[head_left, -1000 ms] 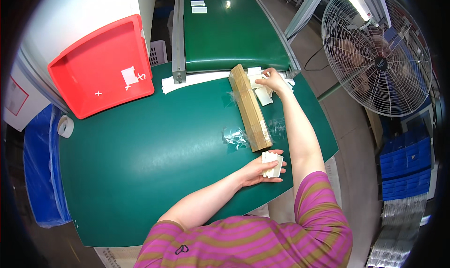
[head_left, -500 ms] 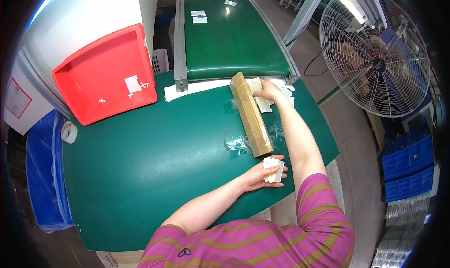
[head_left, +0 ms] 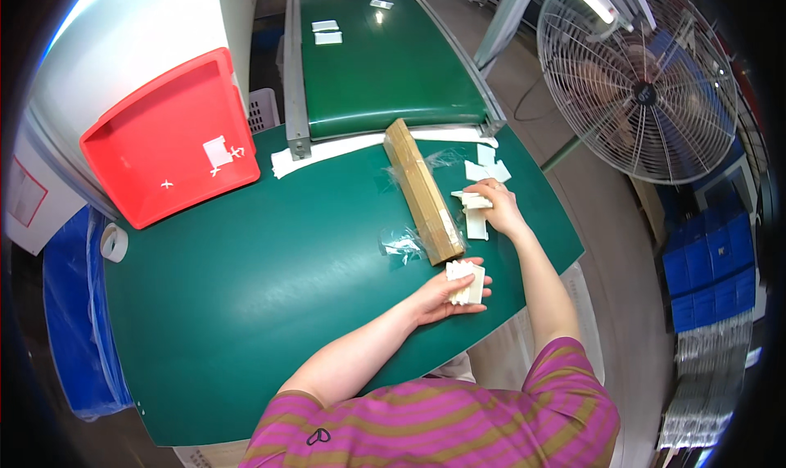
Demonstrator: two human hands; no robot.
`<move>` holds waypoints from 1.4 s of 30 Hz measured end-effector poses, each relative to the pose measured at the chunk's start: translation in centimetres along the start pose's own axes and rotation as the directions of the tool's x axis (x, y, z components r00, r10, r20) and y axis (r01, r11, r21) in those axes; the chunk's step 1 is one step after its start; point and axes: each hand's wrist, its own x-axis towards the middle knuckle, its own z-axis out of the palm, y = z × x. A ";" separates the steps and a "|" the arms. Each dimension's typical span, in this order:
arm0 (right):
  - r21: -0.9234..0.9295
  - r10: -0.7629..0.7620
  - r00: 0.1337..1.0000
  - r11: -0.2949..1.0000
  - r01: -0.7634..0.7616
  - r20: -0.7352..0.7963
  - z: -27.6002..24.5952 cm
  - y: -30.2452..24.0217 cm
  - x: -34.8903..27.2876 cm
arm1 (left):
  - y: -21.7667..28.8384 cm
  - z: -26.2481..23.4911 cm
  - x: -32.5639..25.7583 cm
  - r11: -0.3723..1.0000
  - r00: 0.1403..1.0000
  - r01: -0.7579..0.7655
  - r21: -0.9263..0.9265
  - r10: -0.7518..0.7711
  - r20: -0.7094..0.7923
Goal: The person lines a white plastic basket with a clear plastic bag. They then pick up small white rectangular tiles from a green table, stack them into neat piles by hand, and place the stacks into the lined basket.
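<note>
My left hand (head_left: 440,298) is closed round a small stack of cream-white flat plastic pieces (head_left: 467,284) near the table's front edge, thumb across the top. Further off and to the right, my right hand (head_left: 502,208) pinches several more white plastic pieces (head_left: 476,221), which stick out at different angles just above the table. Between the pieces and the open left part of the table runs a long brown cardboard bar (head_left: 424,196), fixed down with clear tape; my left hand is by its near end. Beyond my right hand lie several loose white pieces (head_left: 486,170).
A green conveyor belt (head_left: 385,83) with a few white pieces (head_left: 327,37) adjoins the far edge of the green table (head_left: 270,304). A red tray (head_left: 155,157) stands at the far left, a tape roll (head_left: 114,243) near it. A large fan (head_left: 643,83) stands at the right.
My right hand has come nearer along the bar's right side, carrying white pieces picked up from the pile. My left hand still holds its stack. The whole view has shifted slightly.
</note>
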 end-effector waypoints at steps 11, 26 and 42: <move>0.095 0.046 0.998 0.995 -0.041 -0.047 -2.7 -1.4 -10.7 | 0.4 0.2 -0.8 0.997 1.000 -0.013 -0.070 0.013 0.000; 0.128 0.301 0.860 0.954 -0.272 -0.413 -1.9 -0.7 -10.7 | 0.1 -0.1 -0.6 0.995 1.000 -0.013 -0.099 0.010 -0.030; 0.442 0.190 0.981 0.877 -0.191 0.048 -3.1 -7.5 -14.5 | 0.3 0.5 -1.0 1.000 0.999 0.000 -0.014 0.000 -0.039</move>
